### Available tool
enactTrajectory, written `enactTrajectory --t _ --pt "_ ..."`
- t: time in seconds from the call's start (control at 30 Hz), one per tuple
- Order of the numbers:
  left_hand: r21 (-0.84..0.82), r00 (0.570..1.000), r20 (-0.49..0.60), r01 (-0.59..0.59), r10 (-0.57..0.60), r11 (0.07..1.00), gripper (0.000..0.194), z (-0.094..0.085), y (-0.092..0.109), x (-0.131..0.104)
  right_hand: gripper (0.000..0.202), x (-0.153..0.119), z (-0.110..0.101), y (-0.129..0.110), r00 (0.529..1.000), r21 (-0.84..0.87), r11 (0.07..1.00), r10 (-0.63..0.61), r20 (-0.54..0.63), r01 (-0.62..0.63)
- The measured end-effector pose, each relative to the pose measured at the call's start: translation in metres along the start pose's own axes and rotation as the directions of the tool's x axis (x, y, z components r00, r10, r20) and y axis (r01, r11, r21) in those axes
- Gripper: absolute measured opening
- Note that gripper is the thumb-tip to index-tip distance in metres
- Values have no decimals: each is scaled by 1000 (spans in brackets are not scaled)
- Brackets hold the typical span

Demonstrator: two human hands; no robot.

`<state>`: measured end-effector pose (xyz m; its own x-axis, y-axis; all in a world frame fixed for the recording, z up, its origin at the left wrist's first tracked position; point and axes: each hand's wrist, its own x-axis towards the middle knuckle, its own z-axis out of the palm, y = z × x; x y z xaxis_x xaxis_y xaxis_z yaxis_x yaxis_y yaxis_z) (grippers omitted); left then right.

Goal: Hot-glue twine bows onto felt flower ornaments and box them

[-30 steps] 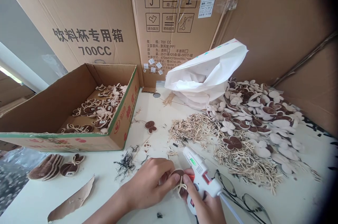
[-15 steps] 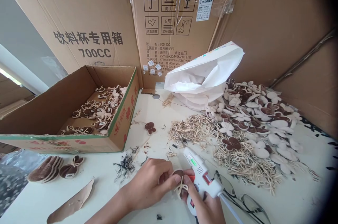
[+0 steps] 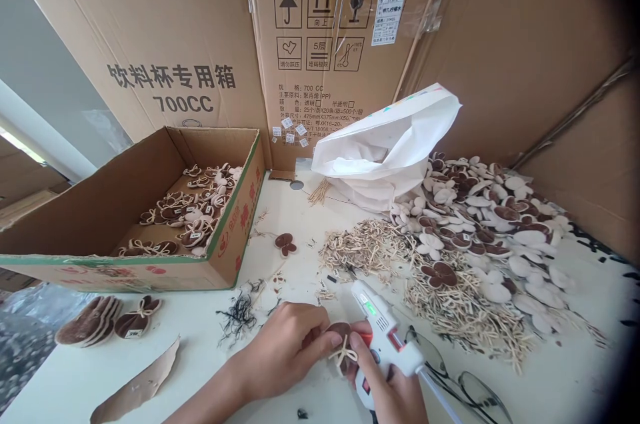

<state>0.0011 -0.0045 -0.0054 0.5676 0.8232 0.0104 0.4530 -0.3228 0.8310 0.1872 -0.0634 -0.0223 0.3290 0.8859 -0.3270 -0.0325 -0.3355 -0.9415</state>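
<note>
Between my hands is a small brown plush piece [image 3: 343, 367] with a pale edge and a thin cream cord bow [image 3: 345, 351] lying across it. My left hand [image 3: 287, 351] is closed, pinching the piece's left edge between thumb and fingers. On the other side, my right hand [image 3: 393, 391] presses its thumb against the piece while its fingers wrap round a white hot glue gun [image 3: 384, 323]. The gun's nozzle points up and away from me, apart from the piece. Its green light is lit, and a white cord trails from its back.
A shallow cardboard box [image 3: 235, 224] at left holds several bow-trimmed pieces. Stacked brown pieces [image 3: 89, 321] sit in front of it. At right are heaps of cord bows [image 3: 465, 311] and plush pieces [image 3: 480, 211], a white bag [image 3: 385, 151] and eyeglasses [image 3: 475, 387]. Tall cartons [image 3: 325, 104] stand behind.
The whole view has shifted slightly. Both hands keep almost the same hold on the plush piece and the glue gun; the piece has barely moved.
</note>
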Motion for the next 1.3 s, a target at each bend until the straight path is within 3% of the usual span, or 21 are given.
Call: enactTrajectory --t 0.23,0.37,0.67,0.8,0.97,1.07,1.17,1.3 --pt "-53 999 -4 43 -43 998 44 2 -3 1 53 5 -1 2 1000 34 999 8 4 -8" --pt "-174 996 0 88 -89 981 44 0 0 0 54 7 0 4 999 111 994 2 -39 2" --pt "-447 980 53 195 -192 873 35 -2 2 3 56 11 0 7 996 180 984 11 -93 6" --pt "-556 957 22 253 -290 792 43 2 -6 6 55 13 -1 10 995 180 982 -34 -93 51" --pt "-671 931 -120 179 -344 719 47 -5 -7 6 55 13 1 6 992 252 965 -43 -122 73" --pt "-710 962 -63 143 -265 690 40 -9 -3 4 54 14 0 5 992 255 964 -52 -117 80" --pt "-654 981 -26 131 -194 745 34 -8 0 4 56 15 -1 7 993 242 968 -48 -109 73" --pt "-359 963 -161 148 -217 921 16 -1 -1 5 56 16 -1 10 994 264 962 -43 -101 69"
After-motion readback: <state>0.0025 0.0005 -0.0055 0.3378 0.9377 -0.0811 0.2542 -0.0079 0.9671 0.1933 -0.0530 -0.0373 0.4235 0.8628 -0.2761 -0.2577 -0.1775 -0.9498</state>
